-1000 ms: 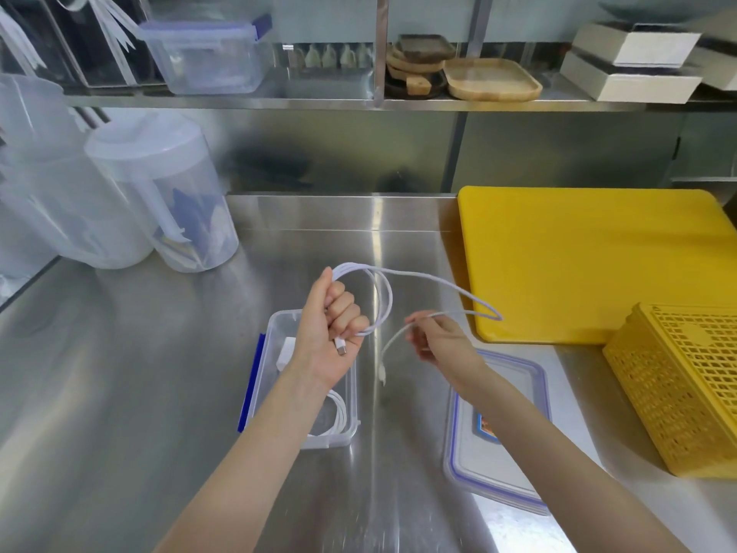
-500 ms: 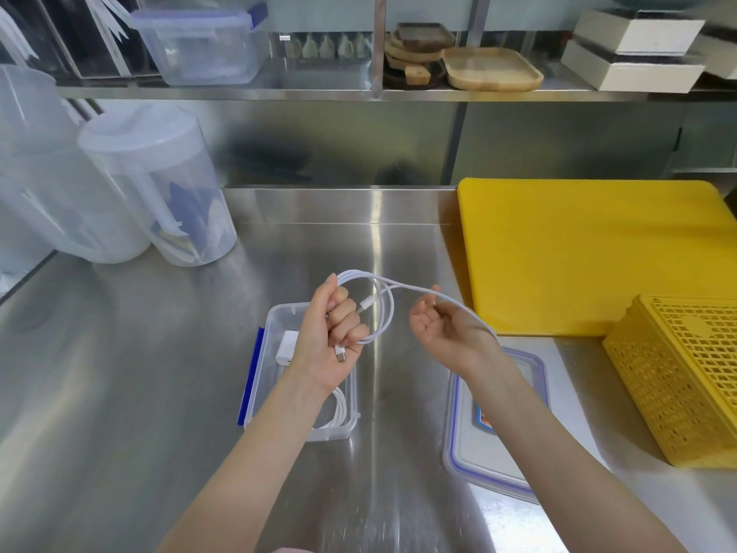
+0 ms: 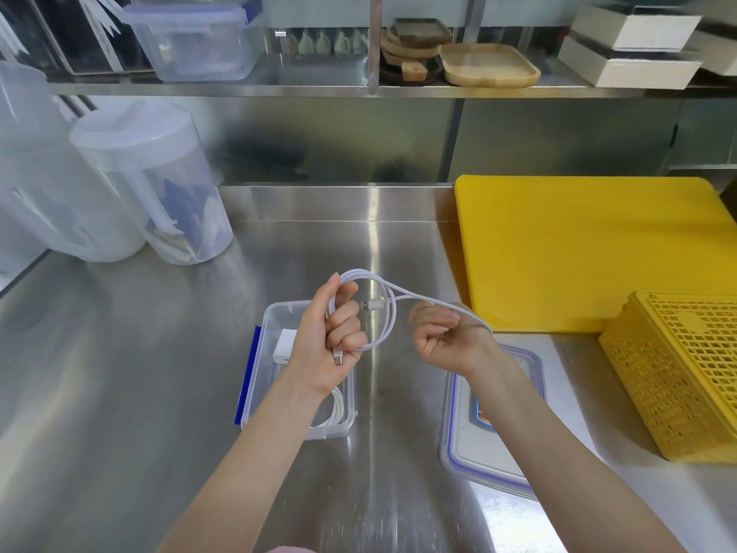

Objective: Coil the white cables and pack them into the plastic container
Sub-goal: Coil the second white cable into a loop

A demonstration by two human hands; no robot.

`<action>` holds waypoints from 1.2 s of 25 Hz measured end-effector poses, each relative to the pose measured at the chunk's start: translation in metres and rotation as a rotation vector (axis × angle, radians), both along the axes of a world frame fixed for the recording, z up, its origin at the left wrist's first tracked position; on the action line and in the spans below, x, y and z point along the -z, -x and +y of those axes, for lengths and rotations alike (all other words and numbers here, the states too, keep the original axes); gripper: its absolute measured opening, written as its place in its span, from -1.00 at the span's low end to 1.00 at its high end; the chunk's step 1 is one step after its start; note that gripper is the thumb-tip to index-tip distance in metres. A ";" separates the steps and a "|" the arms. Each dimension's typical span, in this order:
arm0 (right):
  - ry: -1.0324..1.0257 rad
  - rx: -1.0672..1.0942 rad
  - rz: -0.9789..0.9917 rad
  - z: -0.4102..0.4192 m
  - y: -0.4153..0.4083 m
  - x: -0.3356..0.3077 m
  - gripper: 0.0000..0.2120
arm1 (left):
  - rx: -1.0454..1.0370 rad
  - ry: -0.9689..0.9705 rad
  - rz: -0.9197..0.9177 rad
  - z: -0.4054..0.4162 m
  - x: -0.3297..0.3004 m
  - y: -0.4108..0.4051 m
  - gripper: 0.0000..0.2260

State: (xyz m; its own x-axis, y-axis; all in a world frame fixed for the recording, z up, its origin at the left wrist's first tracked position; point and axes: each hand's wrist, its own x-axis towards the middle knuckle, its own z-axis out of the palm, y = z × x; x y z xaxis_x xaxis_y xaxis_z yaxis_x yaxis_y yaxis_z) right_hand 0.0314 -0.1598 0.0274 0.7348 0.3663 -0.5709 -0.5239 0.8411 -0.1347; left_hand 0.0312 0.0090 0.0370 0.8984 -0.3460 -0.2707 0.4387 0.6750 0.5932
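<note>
A brushed stainless-steel counter [image 3: 119, 373] with a steel backsplash and a shelf above fills the view, its surface streaked with glare. Above the middle of it, the left hand [image 3: 327, 341] has its fingers curled round a coil of thin, smooth white cable [image 3: 389, 325]; a small metal plug pokes out below the fist and a USB plug [image 3: 373, 304] lies across the loop. The right hand [image 3: 442, 337], palm up with fingers curled, holds the cable's free stretch, which runs over its knuckles toward the wrist. Compared with half a second ago, the right hand has turned further under and closed tighter, and the loop at the left hand looks rounder and fuller. Directly below the left hand sits the clear rectangular plastic container [image 3: 271, 325] with a blue clip on its left edge; inside it are a white charger block [image 3: 285, 345] and another coiled white cable [image 3: 339, 409], both partly hidden by the left wrist. The container's clear lid [image 3: 498, 453], rimmed in blue, lies flat on the counter under the right forearm. To the right are a smooth yellow cutting board [image 3: 598, 253] and a perforated yellow plastic basket [image 3: 678, 377]. At far left stand translucent plastic pitchers [image 3: 151, 185]. The shelf carries a lidded clear tub [image 3: 195, 41], wooden trays [image 3: 490, 65] and white boxes [image 3: 630, 45].
</note>
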 end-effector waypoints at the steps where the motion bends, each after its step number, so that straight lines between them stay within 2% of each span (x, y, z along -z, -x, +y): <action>1: 0.002 -0.025 -0.009 0.000 0.000 0.001 -0.76 | 0.013 0.022 0.007 0.000 0.000 0.000 -0.76; 6: -0.007 -0.104 -0.059 0.001 0.000 0.002 -0.77 | -0.006 0.017 -0.038 -0.005 0.007 -0.002 -0.73; 9: 0.007 -0.130 -0.106 0.000 0.000 0.000 -0.74 | -0.028 -0.072 -0.020 -0.006 0.013 -0.005 -0.65; 14: -0.048 -0.099 -0.154 -0.007 0.000 -0.004 -0.75 | 0.086 -0.283 -0.047 -0.004 0.015 -0.007 -0.63; 16: -0.023 -0.080 -0.154 -0.007 -0.001 -0.007 -0.73 | 0.078 -0.309 -0.063 -0.004 0.016 -0.007 -0.60; 21: 0.360 0.035 -0.104 0.009 -0.008 0.007 -0.68 | -0.003 -0.283 -0.062 -0.009 0.013 -0.009 -0.61; 25: 0.692 -0.143 -0.238 0.033 0.004 0.019 -0.77 | -0.048 -0.253 -0.071 -0.019 0.012 -0.009 -0.58; 27: 0.789 -0.226 -0.345 0.041 0.009 0.021 -0.77 | -0.113 -0.314 -0.098 -0.021 0.013 -0.009 -0.60; 30: 0.789 -0.279 -0.393 0.042 0.012 0.015 -0.74 | -0.210 -0.518 -0.199 -0.021 0.015 -0.007 -0.62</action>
